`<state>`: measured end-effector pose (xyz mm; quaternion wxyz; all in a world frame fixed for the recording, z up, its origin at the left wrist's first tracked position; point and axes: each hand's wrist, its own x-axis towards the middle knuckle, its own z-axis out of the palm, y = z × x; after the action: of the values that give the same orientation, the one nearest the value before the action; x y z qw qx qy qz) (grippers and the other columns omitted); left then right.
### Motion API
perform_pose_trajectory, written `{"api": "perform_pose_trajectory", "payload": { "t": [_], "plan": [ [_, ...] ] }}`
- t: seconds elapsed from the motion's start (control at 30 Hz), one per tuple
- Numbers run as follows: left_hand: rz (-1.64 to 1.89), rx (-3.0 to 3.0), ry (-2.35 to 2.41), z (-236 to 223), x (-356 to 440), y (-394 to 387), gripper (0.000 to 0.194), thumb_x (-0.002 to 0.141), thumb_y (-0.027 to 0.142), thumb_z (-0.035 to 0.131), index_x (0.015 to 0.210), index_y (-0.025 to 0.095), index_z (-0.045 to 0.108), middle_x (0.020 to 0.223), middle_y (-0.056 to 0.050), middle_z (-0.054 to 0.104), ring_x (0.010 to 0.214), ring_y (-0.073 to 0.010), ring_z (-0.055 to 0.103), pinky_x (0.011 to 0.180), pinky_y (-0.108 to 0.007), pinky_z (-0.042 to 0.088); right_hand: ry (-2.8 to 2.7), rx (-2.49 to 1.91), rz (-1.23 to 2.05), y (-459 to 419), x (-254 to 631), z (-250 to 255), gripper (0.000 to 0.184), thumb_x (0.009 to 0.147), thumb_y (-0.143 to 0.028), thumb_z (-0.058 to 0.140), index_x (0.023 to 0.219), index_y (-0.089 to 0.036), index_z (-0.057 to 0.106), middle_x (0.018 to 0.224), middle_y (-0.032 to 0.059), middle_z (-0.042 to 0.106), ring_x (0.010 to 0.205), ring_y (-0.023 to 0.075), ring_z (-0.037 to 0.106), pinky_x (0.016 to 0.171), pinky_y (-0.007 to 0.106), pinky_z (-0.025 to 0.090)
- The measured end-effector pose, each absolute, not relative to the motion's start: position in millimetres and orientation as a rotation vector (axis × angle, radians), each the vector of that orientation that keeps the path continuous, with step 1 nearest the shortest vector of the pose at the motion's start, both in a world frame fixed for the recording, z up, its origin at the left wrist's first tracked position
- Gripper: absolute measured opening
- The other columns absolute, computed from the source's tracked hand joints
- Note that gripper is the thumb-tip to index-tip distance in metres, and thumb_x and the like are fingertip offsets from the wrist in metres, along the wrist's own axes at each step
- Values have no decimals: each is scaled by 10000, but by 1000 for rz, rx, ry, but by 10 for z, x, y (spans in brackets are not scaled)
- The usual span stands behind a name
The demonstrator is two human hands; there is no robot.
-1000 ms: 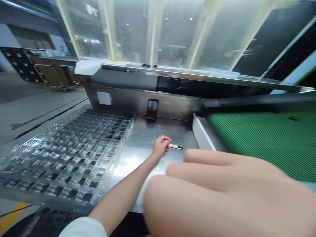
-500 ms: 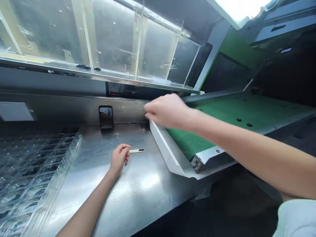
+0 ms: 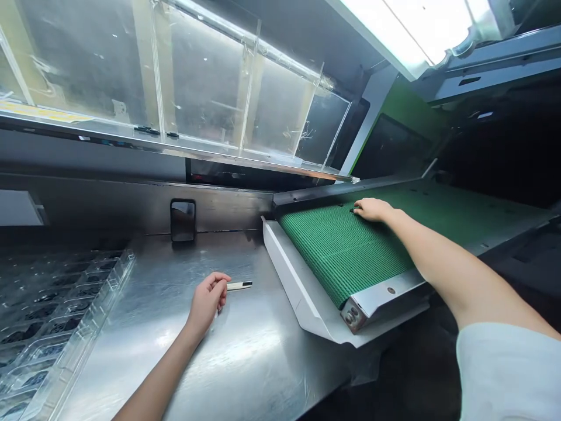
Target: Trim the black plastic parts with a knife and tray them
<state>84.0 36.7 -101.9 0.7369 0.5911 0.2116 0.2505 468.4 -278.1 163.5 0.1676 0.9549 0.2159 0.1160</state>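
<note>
My left hand (image 3: 210, 301) is closed over the metal table. A slim pale pen-like stick (image 3: 239, 286) with a black end pokes out from between its fingers, pointing right. My right hand (image 3: 371, 209) reaches over the green conveyor belt (image 3: 346, 251), palm down with fingers bent together. At its fingertips is a small black part (image 3: 352, 210), pinched or touched against the belt surface. Another small dark piece (image 3: 340, 205) lies on the belt just left of it.
Clear plastic trays (image 3: 56, 327) with pockets holding dark pieces fill the left side. A white guard (image 3: 298, 292) edges the belt's end. A dark phone-like rectangle (image 3: 183, 220) leans on the back wall. Above hangs a clear-panelled shelf (image 3: 210, 152), with a bright lamp (image 3: 421, 29) at upper right.
My right hand has moved right, from above the back corner of the white guard onto the belt at a black part. My left hand still holds the stick. The view has shifted slightly.
</note>
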Motion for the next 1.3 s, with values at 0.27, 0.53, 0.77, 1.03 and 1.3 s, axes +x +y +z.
{"api": "perform_pose_trajectory", "payload": {
  "t": [0.27,0.53,0.77,1.03,1.3],
  "plan": [
    [534,1328,471,-1079,851,360,325,706,438,658,894,173,647,592,40,516,489,-118,471,430,-216,341,654,2732,360,-2687,4850,1551,205,941,-325,658,1100,-231,749,1130,88,710,1045,281,654,861,356,505],
    [524,1341,470,-1107,849,349,310,731,437,664,896,174,664,606,28,528,498,-123,483,435,-216,355,602,2825,477,-2300,4983,1479,276,1013,-398,586,1153,-210,732,1153,109,710,999,255,662,757,306,490],
    [522,1329,461,-1097,849,347,313,732,455,668,883,181,653,604,29,522,503,-126,480,436,-220,366,649,2721,505,-2235,4911,1306,219,977,-321,646,1115,-185,748,1124,165,704,1042,299,655,892,367,485],
    [516,1309,439,-1045,854,330,277,711,416,636,860,182,647,594,33,514,483,-118,461,415,-208,316,705,2660,500,-2126,4689,1440,178,927,-138,642,1035,-167,781,1072,183,711,980,318,674,792,354,489],
    [536,1307,422,-1064,892,329,263,686,408,633,824,185,647,572,31,511,460,-117,452,389,-196,270,840,2711,529,-2255,4595,1602,70,821,-82,769,801,-149,765,776,134,658,680,222,625,632,322,412]
  ]
}}
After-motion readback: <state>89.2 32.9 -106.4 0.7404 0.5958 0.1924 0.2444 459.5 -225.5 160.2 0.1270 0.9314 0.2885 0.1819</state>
